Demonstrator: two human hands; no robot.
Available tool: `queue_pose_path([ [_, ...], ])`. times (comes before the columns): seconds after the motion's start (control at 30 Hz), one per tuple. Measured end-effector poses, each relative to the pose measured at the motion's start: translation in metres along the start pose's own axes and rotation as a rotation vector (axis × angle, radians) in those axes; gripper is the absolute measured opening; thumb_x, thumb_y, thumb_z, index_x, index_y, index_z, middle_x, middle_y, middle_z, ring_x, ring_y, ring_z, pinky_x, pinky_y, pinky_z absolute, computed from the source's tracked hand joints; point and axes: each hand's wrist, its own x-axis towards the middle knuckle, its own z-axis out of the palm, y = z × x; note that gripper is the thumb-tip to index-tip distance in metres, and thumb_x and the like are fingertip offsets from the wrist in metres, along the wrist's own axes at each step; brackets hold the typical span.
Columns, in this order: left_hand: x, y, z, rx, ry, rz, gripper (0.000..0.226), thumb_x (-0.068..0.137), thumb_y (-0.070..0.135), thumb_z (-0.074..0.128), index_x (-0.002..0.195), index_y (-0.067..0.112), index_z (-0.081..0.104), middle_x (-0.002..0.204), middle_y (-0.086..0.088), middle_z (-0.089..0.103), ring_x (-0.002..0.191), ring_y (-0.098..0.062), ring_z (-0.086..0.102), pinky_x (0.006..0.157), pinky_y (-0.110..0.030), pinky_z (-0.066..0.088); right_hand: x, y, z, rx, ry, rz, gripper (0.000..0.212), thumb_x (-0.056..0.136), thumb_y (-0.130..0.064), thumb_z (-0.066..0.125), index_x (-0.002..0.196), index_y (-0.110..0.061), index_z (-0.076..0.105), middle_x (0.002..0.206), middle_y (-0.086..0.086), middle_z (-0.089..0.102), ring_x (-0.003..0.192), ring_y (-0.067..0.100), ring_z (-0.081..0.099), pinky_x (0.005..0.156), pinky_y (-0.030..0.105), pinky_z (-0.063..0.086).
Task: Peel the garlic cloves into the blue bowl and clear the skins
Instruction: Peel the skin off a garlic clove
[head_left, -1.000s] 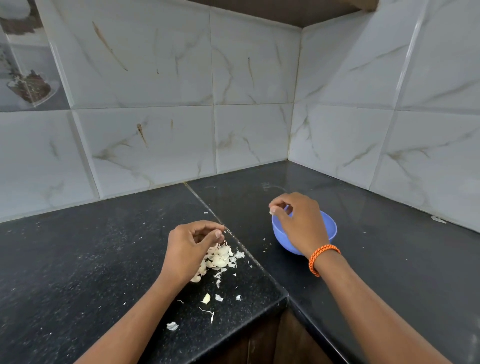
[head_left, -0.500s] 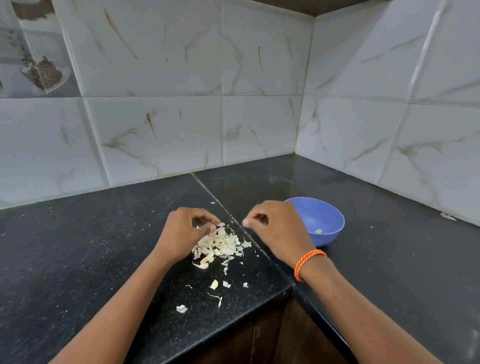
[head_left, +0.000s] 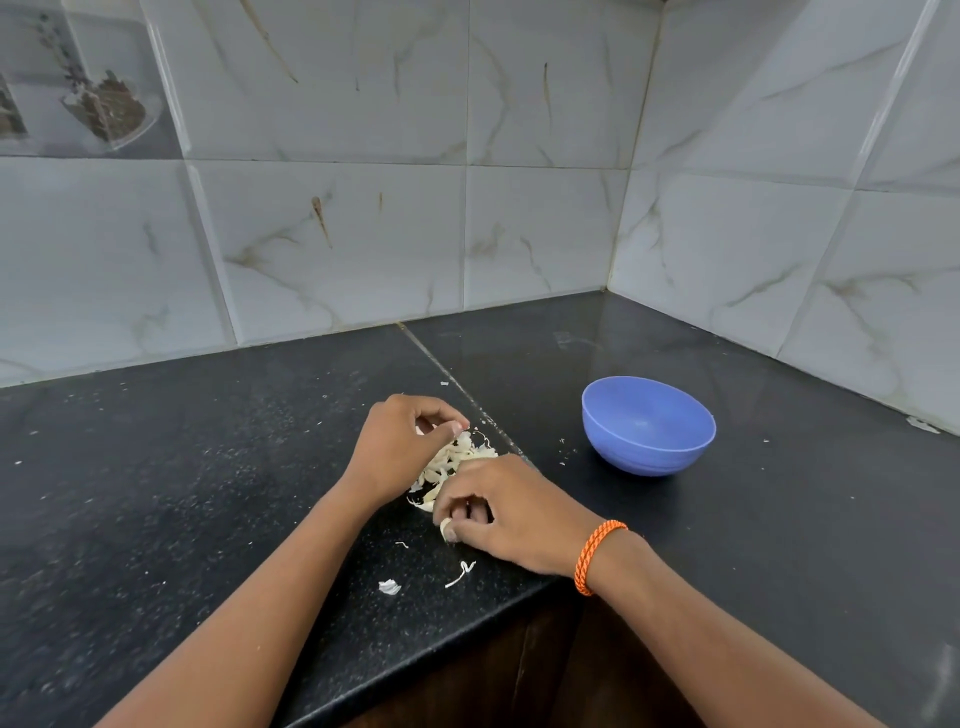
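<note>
The right hand (head_left: 511, 512) has left the blue bowl (head_left: 648, 425), now pinching a pale scrap near the skins (head_left: 452, 462) (clearing, likely); the left hand (head_left: 400, 447) is curled, its grip unclear.

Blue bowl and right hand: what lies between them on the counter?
Head view: bare black counter apart from a few tiny skin flecks between the blue bowl and the right hand.

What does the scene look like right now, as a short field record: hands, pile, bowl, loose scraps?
left hand: fingers curled at the pile's far edge
right hand: pinches a pale piece at the pile's near edge
garlic pile: on black counter, between the hands
blue bowl: upright, right of pile, untouched
loose skins: near counter edge
</note>
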Motion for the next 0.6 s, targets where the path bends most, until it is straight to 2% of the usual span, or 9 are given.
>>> queue_pose_path([
  [0.17,-0.003,0.007,0.001,-0.113,-0.054,0.005,0.013,0.097,0.017,0.078,0.091,0.026,0.086,0.086,0.012,0.081,0.082,-0.009,0.072,0.08,-0.023,0.054,-0.004,0.021,-0.017,0.144,0.354,0.07,0.012,0.094,-0.011,0.076,0.096,-0.023,0.079,0.086,-0.007,0.074,0.081,0.011,0.069,0.073,0.017,0.054],
  [0.27,-0.005,0.011,0.004,-0.146,-0.152,0.004,0.009,0.098,0.025,0.079,0.094,0.029,0.086,0.088,0.009,0.081,0.088,-0.015,0.074,0.087,-0.028,0.056,-0.008,0.038,-0.022,0.239,0.523,0.163,0.009,0.093,-0.014,0.08,0.095,-0.023,0.081,0.082,-0.006,0.077,0.077,0.011,0.076,0.076,0.031,0.064],
  [0.37,-0.007,0.015,0.009,-0.16,-0.194,0.015,0.003,0.093,0.031,0.085,0.095,0.029,0.086,0.087,0.01,0.081,0.081,-0.003,0.07,0.079,-0.018,0.053,-0.012,0.046,-0.022,0.374,0.56,0.212,0.006,0.093,-0.012,0.082,0.097,-0.016,0.082,0.081,-0.001,0.08,0.074,0.016,0.079,0.074,0.043,0.067],
  [0.47,-0.009,0.017,0.015,-0.128,-0.149,0.034,0.003,0.09,0.029,0.088,0.093,0.027,0.087,0.085,0.011,0.081,0.079,-0.001,0.071,0.077,-0.014,0.05,-0.014,0.045,-0.019,0.385,0.563,0.186,0.007,0.091,-0.012,0.084,0.096,-0.017,0.084,0.082,-0.005,0.08,0.074,0.015,0.078,0.073,0.036,0.066],
  [0.6,-0.008,0.016,0.017,-0.119,-0.135,0.026,0.005,0.089,0.031,0.089,0.092,0.028,0.086,0.085,0.011,0.081,0.081,-0.005,0.073,0.079,-0.023,0.055,-0.012,0.042,-0.017,0.461,0.573,0.164,0.009,0.088,-0.012,0.086,0.097,-0.014,0.084,0.086,-0.001,0.081,0.079,0.017,0.079,0.072,0.031,0.066],
])
